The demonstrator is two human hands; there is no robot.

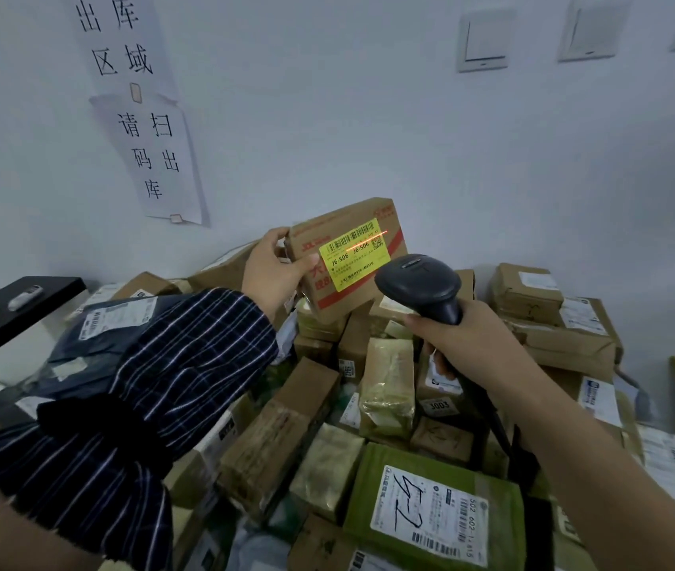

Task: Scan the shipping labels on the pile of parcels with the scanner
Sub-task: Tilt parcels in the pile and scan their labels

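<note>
Head view:
- Left hand (274, 274) grips carton (339, 300) by its left end, thumb on front face, fingers curled behind, holding it up above pile of parcels (389, 389). Yellow label (354, 255) faces scanner.
- Right hand (463, 344) closed round handle of scanner (422, 282), head just beside label. Red beam (358, 241) crosses barcode.
- Progress: this parcel mid-scan — read registered or not, cannot tell.
- Heap below shows no done/undone sorting — likely most labels left, green parcel (434, 500) among them.
</note>
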